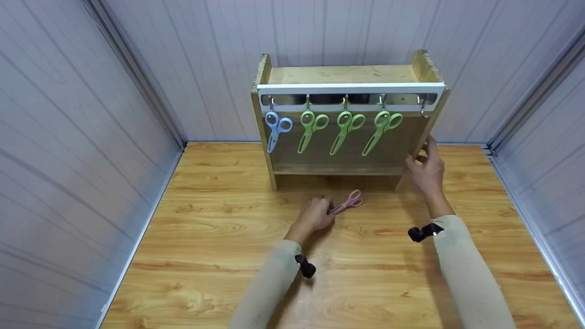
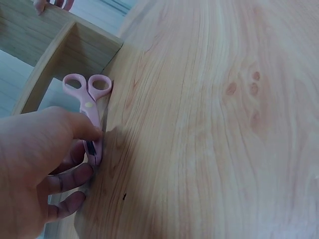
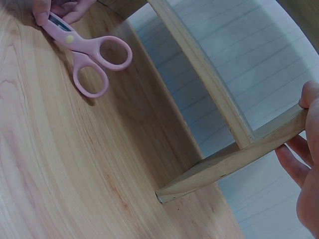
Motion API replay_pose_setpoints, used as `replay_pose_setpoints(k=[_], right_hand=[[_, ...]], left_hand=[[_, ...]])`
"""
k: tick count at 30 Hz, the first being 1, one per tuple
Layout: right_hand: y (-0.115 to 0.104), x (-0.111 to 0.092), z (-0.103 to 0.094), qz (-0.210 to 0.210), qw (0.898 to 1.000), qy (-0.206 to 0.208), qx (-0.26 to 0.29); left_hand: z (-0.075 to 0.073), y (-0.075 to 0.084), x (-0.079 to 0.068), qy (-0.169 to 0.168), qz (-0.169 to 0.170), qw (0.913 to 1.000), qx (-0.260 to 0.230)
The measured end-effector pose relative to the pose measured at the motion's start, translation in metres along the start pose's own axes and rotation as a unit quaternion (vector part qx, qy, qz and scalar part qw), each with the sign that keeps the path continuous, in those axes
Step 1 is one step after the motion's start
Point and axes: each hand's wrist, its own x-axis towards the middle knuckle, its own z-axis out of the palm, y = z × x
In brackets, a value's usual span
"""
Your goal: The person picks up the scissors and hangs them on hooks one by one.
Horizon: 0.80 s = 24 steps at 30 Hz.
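Pink scissors (image 1: 354, 199) are pinched by the blades between the thumb and fingers of my left hand (image 1: 316, 213), just above the wooden table. In the left wrist view their handle loops point toward the rack. My right hand (image 1: 427, 171) grips the right side panel of a wooden rack (image 1: 340, 169), thumb on the front edge and fingers behind. Along the rack's top front runs a hook rail (image 1: 352, 86). Blue scissors (image 1: 273, 132) hang from its leftmost hook, with green scissors (image 1: 307, 130), (image 1: 343, 132) and green scissors (image 1: 380, 132) to their right. The rightmost hook (image 1: 423, 109) carries nothing.
The rack stands near the back of the wooden tabletop (image 1: 205, 228), close to the ribbed back wall (image 1: 219, 73). Similar panels rise at the left (image 1: 68, 160) and right. A black wrist mount (image 1: 305, 266) sits on each sleeve.
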Motion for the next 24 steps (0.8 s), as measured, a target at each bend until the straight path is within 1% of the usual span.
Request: replay_pose_setpoints(k=[5, 13, 20, 24], right_hand=[[0.0007, 0.0002, 0.0002, 0.001, 1.0, 0.004, -0.005], [0.0012, -0.0001, 0.0, -0.001, 1.0, 0.006, -0.006], [0.0006, 0.0004, 0.0002, 0.004, 1.0, 0.002, -0.005], [0.0, 0.0006, 0.0006, 0.005, 1.0, 0.004, -0.001]], left_hand=[[-0.0002, 0.0011, -0.001, -0.003, 0.0, 1.0, -0.007], [-0.0025, 0.0027, -0.0014, -0.005, 0.007, 0.9995, -0.031], [-0.0009, 0.0, -0.0015, -0.003, 0.019, 0.9995, -0.026], [-0.0028, -0.0003, -0.0028, 0.003, 0.031, 0.9992, -0.023]])
